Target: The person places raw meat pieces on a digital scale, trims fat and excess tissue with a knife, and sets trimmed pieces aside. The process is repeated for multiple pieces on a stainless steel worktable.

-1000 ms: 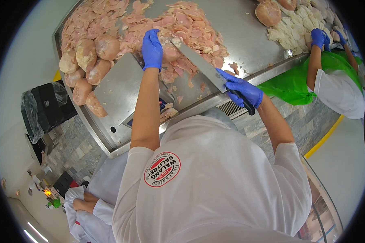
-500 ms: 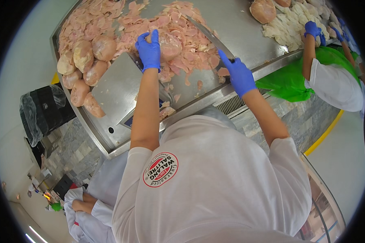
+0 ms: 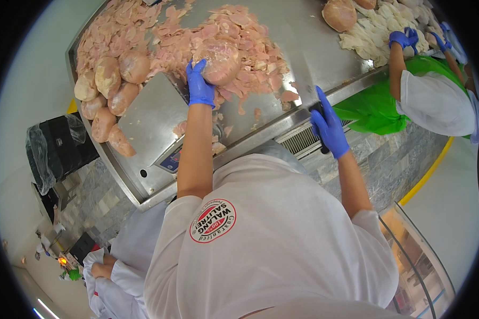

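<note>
My left hand (image 3: 200, 87), in a blue glove, is closed on the lower left edge of a round, pink lump of meat (image 3: 218, 59). The lump rests on a spread of thin pink meat slices (image 3: 253, 34). Off the table's near edge, my blue-gloved right hand (image 3: 332, 130) grips a knife by its black handle (image 3: 325, 148), index finger stretched out. The blade barely shows, so I cannot tell its angle. Left of my left hand stands a steel, flat-topped box (image 3: 153, 117) with a small blue panel, several whole meat lumps (image 3: 107, 77) behind it.
A raised rim (image 3: 274, 126) borders the steel table. More meat lumps (image 3: 339, 15) and a pale whitish heap (image 3: 370, 40) lie at the far right, where another person's blue-gloved hands (image 3: 403, 39) work. A black bin (image 3: 64, 143) stands at the left.
My right hand has drawn the knife back, down and to the right; its long blade has dropped out of clear sight. My left hand has slid from the lump's top to its lower edge.
</note>
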The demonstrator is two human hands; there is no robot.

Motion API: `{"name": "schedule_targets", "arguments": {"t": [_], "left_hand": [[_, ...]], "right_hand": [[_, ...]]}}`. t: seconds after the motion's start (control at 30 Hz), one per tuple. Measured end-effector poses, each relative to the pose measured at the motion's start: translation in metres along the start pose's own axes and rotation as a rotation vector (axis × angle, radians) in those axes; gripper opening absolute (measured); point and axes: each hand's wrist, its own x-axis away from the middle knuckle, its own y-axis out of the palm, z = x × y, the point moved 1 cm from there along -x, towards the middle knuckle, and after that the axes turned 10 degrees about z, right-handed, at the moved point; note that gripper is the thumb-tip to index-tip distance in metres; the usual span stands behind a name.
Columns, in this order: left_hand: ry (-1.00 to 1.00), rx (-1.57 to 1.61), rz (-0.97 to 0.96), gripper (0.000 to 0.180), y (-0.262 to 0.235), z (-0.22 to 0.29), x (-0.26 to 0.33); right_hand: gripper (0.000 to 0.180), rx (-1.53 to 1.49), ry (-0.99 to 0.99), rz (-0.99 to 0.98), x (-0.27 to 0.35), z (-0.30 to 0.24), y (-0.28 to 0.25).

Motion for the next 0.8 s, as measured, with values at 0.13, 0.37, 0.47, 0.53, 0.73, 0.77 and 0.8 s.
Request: {"name": "schedule_targets", "arguments": {"t": [0.13,0.37,0.47,0.53,0.73,0.77,0.8], "left_hand": [[-0.092,0.064,0.037,0.051,0.009,-0.011,-0.003],[-0.201,0.319,-0.053,0.053,-0.003,-0.008,0.011],[-0.180,0.376,-0.084,0.055,0.015,0.010,0.036],[-0.135,0.370,-0.099,0.054,0.020,0.030,0.051],[-0.106,0.170,-0.143,0.049,-0.013,0.096,0.073],[-0.137,0.103,-0.131,0.049,-0.020,0.111,0.082],[-0.175,0.038,-0.123,0.049,-0.026,0.125,0.091]], "right_hand": [[0.056,-0.475,0.349,-0.138,-0.065,-0.006,0.039],[0.055,-0.123,0.397,-0.297,-0.026,0.008,-0.005],[0.054,-0.107,0.442,-0.290,0.003,0.013,-0.032],[0.055,-0.119,0.437,-0.217,0.009,-0.001,-0.038],[0.045,-0.338,0.134,0.030,-0.035,-0.073,0.041],[0.043,-0.411,0.136,0.039,-0.041,-0.083,0.067],[0.043,-0.581,0.094,-0.041,-0.050,-0.077,0.097]]}}
